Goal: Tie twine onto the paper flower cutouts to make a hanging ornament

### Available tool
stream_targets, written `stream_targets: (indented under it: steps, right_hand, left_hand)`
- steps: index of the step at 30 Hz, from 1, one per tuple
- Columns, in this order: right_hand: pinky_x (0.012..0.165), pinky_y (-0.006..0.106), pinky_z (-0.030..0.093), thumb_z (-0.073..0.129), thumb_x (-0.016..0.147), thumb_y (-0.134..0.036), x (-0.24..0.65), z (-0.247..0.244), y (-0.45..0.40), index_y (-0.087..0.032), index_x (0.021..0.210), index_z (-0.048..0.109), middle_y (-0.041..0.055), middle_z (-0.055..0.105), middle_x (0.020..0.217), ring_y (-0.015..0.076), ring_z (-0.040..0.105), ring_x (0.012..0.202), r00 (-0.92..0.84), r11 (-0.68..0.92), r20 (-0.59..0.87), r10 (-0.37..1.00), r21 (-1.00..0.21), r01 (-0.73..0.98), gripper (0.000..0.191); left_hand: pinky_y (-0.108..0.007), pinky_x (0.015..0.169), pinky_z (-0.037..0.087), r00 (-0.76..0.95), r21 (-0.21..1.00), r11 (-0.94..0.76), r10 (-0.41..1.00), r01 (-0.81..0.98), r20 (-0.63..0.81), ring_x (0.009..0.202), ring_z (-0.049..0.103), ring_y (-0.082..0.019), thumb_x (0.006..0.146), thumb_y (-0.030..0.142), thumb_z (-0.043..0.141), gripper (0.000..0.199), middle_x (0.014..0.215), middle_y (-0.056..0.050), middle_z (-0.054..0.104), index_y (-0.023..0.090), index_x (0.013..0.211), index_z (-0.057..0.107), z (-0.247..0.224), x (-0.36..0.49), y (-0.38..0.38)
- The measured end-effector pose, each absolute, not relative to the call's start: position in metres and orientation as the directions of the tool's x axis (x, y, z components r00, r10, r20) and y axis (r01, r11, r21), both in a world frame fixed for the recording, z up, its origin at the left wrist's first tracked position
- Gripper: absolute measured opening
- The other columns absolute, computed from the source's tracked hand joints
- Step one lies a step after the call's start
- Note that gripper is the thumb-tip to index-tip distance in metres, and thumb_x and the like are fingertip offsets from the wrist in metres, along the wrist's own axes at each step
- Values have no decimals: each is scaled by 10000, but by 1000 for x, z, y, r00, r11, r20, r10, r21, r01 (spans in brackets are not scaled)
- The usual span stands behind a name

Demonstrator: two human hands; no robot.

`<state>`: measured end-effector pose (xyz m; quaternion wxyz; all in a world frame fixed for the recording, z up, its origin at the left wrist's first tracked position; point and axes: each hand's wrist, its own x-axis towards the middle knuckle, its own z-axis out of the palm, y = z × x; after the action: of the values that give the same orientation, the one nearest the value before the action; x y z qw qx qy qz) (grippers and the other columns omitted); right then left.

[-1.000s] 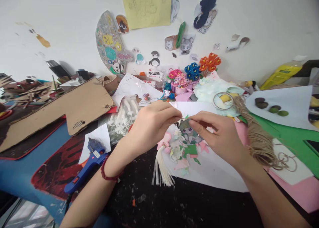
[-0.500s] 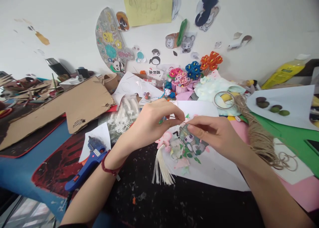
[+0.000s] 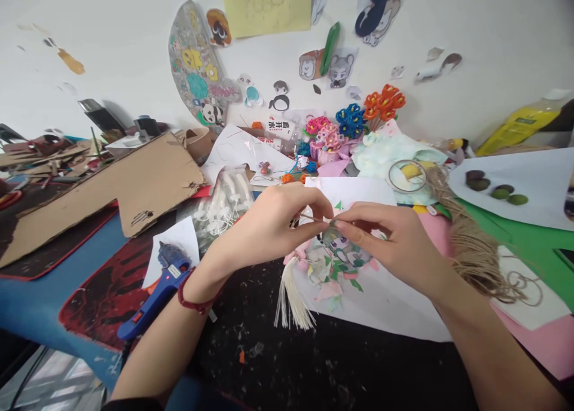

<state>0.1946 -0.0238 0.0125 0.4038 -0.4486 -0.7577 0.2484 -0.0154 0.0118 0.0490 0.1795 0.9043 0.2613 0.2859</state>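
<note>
My left hand is closed in a pinch on a thin, brownish strand, perhaps twine. Opposite it, my right hand also pinches at the strand, its fingertips almost meeting those of the left. What lies between the tips is too small to make out clearly. Just below them, a flat cut-out of a cartoon figure in grey and green rests on white paper, partly hidden by my fingers. Green and pink paper scraps surround it, and a cream tassel hangs over the paper's left edge.
To the left, a blue glue gun lies on paper, with cut cardboard behind it. A bag of white tassels sits beyond my left wrist. At right are a twine bundle and a round hoop. Yarn flowers stand behind.
Both hands stay over the cut-out, fingertips still close together. My left fingers have shifted slightly, and the strand between them shows more plainly. The camera view has tilted a little.
</note>
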Motion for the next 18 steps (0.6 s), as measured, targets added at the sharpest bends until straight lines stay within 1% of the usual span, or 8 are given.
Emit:
stream_targets:
  steps: [3,7,13,15,18]
  right_hand:
    - [515,259,382,614,902,-310,194,12,-24,-218,818,728,4,669,719,118,520,589,-259,476,400,879,-723,500,169]
    - [533,272,389,620,901,-321,195,11,-25,-222,836,729,10,674,745,129,544,619,-242,484,421,874,-709,513,162]
    - [522,274,384,648,885,-267,192,13,-27,-216,831,729,-6,653,697,109,487,561,-209,535,516,831,-638,553,111]
    - [521,272,391,653,883,-253,192,13,-28,-215,826,723,-6,663,710,105,490,554,-206,559,553,807,-604,568,97]
    - [517,274,400,654,882,-239,191,13,-29,-213,820,710,0,682,727,105,498,543,-206,588,601,772,-552,591,87]
  left_hand:
    - [-246,674,426,701,473,-795,582,381,413,744,585,-108,873,167,653,29,843,8,696,172,895,671,48,-15,12]
    - [-230,643,423,693,497,-783,593,376,410,703,577,-91,870,171,661,14,802,21,691,171,865,674,46,-13,14]
    - [-224,604,424,667,517,-771,609,371,429,646,564,-87,856,166,671,29,752,25,686,186,847,690,45,-15,17]
    - [-225,613,428,652,507,-769,619,389,439,657,569,-88,862,174,667,32,757,26,689,187,851,694,45,-15,16]
    - [-239,672,450,654,465,-793,598,394,464,731,601,-103,874,168,652,47,807,13,708,185,873,697,46,-14,14]
